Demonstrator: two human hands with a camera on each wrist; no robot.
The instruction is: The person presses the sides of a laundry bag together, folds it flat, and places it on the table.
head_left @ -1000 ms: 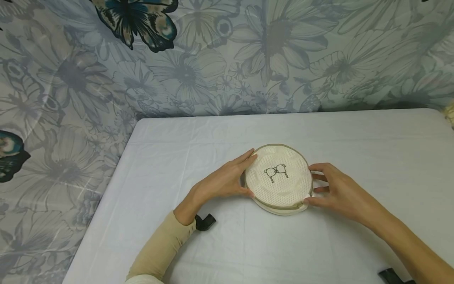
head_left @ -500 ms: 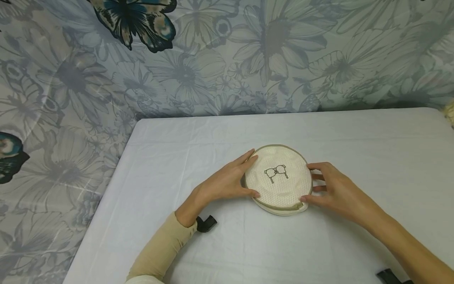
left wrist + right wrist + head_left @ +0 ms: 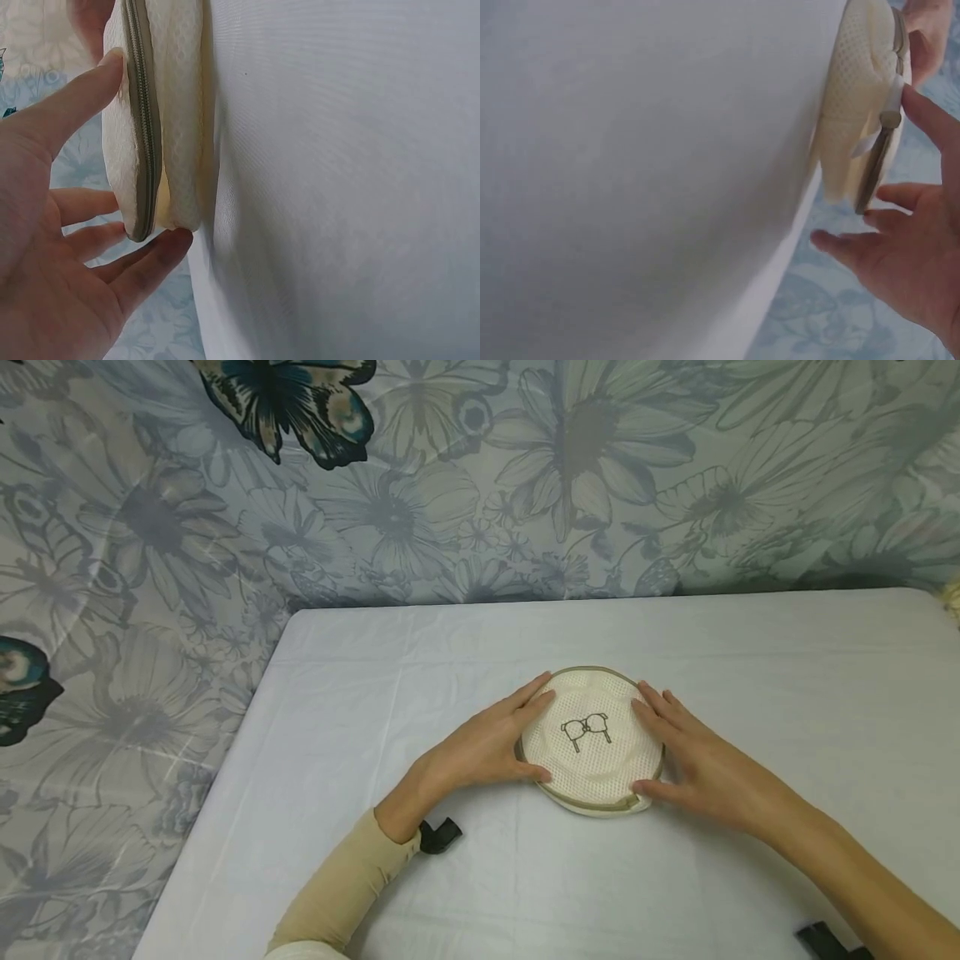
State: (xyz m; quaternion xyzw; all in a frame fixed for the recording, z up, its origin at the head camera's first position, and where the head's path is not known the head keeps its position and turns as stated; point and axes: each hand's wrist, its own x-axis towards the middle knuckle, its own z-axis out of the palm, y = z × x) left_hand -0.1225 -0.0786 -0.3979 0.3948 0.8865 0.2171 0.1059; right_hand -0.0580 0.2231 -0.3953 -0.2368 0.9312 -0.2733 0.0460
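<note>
- Well in from the far edge of the white-covered table [image 3: 390, 647], rightward of its far left corner, steadies a round cream mesh pouch [image 3: 592, 764], lying flat and printed side up.
- Rests the left hand [image 3: 483, 739] along the pouch's left side, thumb on the near part of the upper face, fingertips toward the far part: touching with fingers spread, not clenched.
- Rests the right hand [image 3: 693, 760] against the opposite side, thumb at the near right of the rim, fingertips over the upper face; likewise extended, not wrapped round.
- Places the hands opposite each other, probably to centre and level a soft pouch apt to slide or sag under one-sided pressure.
- Touches the upper layer with both thumbs, perhaps to flatten it over the lower layer, visible along the side toward the table's near edge.
- Has an olive-grey zip [image 3: 142, 112] round the rim, with a white fabric tab [image 3: 866, 144] near the right thumb; cannot tell if fully zipped.
- Hides the underside and any contents.
- Hard to read: the black line motif [image 3: 587, 729], spectacles or bra.
- Cut off: the table's near edge, and something yellow [image 3: 951, 602] beyond its far right corner.
</note>
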